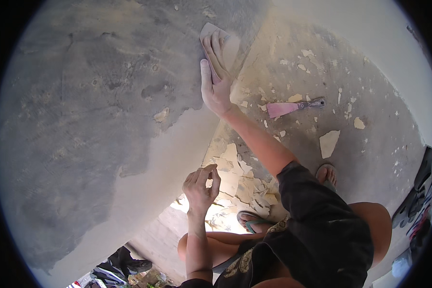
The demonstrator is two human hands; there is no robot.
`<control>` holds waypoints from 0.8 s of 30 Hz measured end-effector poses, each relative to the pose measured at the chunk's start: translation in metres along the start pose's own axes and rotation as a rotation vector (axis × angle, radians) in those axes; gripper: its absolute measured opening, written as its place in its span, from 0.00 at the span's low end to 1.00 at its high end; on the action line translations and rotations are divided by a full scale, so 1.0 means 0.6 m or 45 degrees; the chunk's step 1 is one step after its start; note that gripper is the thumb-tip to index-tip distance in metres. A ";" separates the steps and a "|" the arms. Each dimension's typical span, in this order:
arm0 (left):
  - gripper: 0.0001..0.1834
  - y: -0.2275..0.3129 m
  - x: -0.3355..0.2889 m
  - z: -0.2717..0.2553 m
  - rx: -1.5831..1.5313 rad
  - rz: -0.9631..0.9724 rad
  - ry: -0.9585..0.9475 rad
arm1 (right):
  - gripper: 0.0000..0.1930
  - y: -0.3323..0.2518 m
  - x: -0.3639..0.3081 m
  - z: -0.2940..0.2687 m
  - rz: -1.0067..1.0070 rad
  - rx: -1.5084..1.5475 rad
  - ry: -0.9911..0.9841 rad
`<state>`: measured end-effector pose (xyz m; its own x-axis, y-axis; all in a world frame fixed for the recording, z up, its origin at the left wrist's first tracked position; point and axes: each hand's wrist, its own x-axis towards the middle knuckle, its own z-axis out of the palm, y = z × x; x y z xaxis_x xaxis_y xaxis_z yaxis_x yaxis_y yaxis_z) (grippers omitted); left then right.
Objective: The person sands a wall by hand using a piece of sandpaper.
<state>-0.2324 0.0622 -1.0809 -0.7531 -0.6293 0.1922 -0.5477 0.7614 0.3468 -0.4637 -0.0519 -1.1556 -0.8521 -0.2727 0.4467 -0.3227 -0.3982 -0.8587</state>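
My right hand [218, 81] is up against the grey, patchy wall [105, 86], near its corner edge. Its fingers press a pale, dusty sheet [231, 48] that looks like sandpaper flat on the surface, with the thumb apart along the side. Lower down, my left hand [200, 189] is raised in front of the wall's pale lower strip. Its fingers are curled, and the thumb tip meets the index finger; nothing shows between them. Both hands are whitened with dust.
A scraper [293, 106] with a pinkish blade lies on the floor to the right. Paint flakes [247, 187] are heaped near my sandalled foot [254, 222], and a larger flake [329, 144] lies farther right. Dark items [122, 264] sit at the lower left.
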 end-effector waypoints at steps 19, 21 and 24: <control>0.06 0.011 0.010 0.004 -0.012 -0.012 -0.036 | 0.23 0.100 0.028 -0.032 0.413 0.082 0.242; 0.06 0.008 -0.003 0.006 -0.031 -0.017 -0.042 | 0.23 0.093 0.013 -0.030 0.348 0.043 0.197; 0.06 0.002 0.006 0.006 -0.005 -0.023 -0.037 | 0.23 0.071 0.003 -0.024 0.096 -0.065 0.041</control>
<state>-0.2372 0.0616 -1.0834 -0.7535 -0.6379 0.1594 -0.5599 0.7495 0.3532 -0.4846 -0.0567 -1.1949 -0.8873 -0.2717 0.3726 -0.2769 -0.3320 -0.9017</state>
